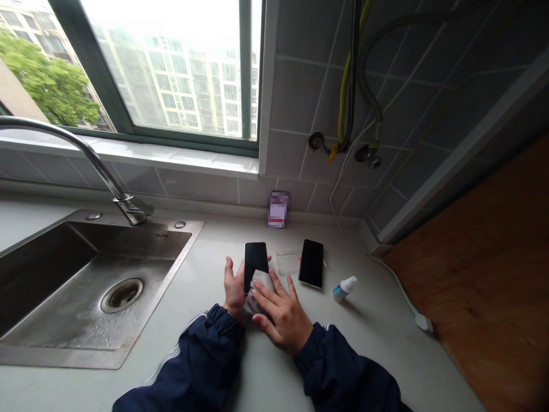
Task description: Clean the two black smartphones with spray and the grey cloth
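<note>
Cradling the black-screened smartphone (pixel 256 256) from beneath, my left hand (pixel 235 290) is palm-up, fingertips curled around its far edge, thumb splayed clear. I have my right hand (pixel 283 315) palm-down, fingers extended and parted, laid over the gray cloth (pixel 262 279) covering the phone's lower end; both wrists angle inward above the desk (pixel 193 360). Rightward I see a clear phone case (pixel 286 262), a second smartphone (pixel 311 263) overlapping it, then an upright small bottle (pixel 344 288).

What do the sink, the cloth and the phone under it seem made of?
Sink: metal, probably stainless steel, given its grey, satin sheen.
Cloth: matte, pliable fabric, judging by its folds; fibre unclear.
Phone: smooth black front, likely glass, from its even, dark surface.
</note>
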`<state>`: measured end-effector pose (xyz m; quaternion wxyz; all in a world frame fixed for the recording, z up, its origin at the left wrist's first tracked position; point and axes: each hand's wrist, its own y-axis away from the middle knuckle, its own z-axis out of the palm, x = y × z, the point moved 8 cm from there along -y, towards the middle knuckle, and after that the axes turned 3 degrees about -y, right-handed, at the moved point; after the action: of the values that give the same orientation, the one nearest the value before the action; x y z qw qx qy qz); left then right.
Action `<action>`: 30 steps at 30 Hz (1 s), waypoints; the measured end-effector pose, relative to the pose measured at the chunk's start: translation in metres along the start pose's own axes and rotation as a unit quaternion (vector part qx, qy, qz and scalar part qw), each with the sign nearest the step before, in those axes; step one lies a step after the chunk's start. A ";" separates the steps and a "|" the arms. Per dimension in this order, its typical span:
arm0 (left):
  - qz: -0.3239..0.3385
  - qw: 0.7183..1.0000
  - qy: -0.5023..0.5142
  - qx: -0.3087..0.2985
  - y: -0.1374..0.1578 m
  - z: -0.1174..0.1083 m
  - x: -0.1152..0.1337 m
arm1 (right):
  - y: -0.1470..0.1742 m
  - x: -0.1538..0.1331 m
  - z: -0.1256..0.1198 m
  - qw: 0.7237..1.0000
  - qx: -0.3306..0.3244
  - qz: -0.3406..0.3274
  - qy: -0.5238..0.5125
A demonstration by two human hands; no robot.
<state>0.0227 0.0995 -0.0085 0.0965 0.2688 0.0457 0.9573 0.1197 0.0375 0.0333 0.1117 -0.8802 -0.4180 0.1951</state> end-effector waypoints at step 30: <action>-0.136 0.983 -0.114 -0.045 0.008 0.011 -0.036 | 0.005 0.041 -0.026 0.986 0.162 0.032 0.025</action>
<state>0.0578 0.0845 -0.0164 0.2424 0.3630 0.0272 0.8993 0.1580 0.0658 0.0448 0.2570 -0.8680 -0.3497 0.2413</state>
